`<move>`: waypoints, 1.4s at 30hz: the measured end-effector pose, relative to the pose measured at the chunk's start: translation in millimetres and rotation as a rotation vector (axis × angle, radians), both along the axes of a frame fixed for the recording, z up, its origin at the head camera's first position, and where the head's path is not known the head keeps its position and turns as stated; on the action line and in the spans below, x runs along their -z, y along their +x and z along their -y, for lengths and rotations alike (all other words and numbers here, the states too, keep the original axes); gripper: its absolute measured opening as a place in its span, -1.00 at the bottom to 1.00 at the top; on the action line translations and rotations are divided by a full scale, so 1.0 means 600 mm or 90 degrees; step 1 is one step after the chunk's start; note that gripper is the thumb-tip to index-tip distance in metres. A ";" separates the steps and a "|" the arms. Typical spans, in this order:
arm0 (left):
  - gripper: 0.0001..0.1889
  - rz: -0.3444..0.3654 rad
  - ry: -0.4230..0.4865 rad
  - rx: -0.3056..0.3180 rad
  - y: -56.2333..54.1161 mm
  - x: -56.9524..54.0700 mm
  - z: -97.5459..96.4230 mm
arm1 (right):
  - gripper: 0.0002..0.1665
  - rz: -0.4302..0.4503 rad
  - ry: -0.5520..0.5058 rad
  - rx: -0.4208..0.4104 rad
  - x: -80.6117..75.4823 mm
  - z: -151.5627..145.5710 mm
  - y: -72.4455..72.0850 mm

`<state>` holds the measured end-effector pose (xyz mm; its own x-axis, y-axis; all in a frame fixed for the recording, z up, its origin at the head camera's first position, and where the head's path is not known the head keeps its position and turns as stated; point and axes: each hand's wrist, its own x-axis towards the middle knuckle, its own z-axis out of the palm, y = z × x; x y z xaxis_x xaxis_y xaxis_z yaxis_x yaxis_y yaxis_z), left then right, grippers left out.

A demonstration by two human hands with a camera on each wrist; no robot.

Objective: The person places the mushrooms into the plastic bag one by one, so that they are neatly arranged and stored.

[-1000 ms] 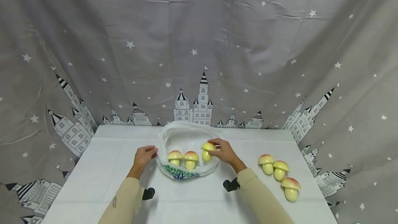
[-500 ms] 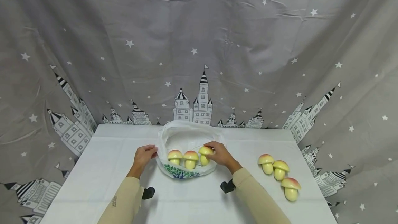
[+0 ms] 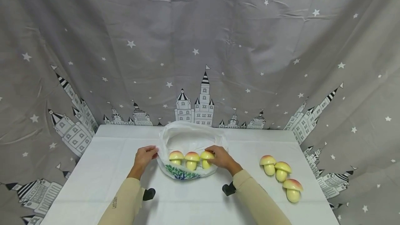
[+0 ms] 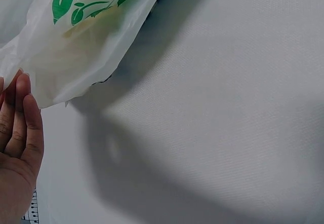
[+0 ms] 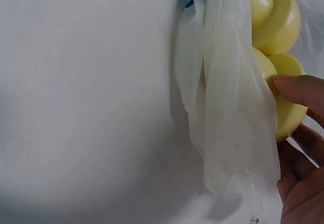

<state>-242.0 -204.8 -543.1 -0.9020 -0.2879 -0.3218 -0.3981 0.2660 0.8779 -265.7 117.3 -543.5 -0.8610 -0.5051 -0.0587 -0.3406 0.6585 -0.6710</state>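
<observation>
A white plastic bag (image 3: 182, 174) with a green and blue leaf print lies on the table, its mouth spread wide. My left hand (image 3: 145, 158) pinches the bag's left edge between thumb and fingers; the left wrist view shows the fingertips (image 4: 21, 84) at the thin plastic. Inside the bag, a toy mushroom (image 3: 176, 157) and a second mushroom (image 3: 192, 160) stand side by side. My right hand (image 3: 222, 157) grips a third mushroom (image 3: 206, 158) by its cap, at the right of this row. In the right wrist view the thumb (image 5: 298, 89) presses on that yellow cap.
On the table's right side lie more mushrooms: one (image 3: 267, 164) at the back, one (image 3: 282, 171) touching it, and one (image 3: 292, 190) nearer the front. A grey curtain (image 3: 200, 37) with stars and castles hangs behind the white table (image 3: 122, 136).
My right hand has moved slightly left and down with its mushroom, bringing it beside the two in the bag. The left hand has stayed at the bag's edge.
</observation>
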 end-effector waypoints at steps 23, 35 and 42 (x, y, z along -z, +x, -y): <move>-0.61 -0.010 -0.002 0.013 0.007 -0.004 0.011 | -0.47 -0.027 -0.196 0.193 -0.024 -0.074 0.012; -0.58 0.023 -0.002 -0.005 -0.002 0.007 0.010 | -0.47 -0.075 -0.204 0.256 -0.035 -0.162 0.019; -0.60 0.003 0.005 0.006 0.005 -0.002 0.002 | -0.46 -0.086 -0.151 0.283 -0.031 -0.223 0.034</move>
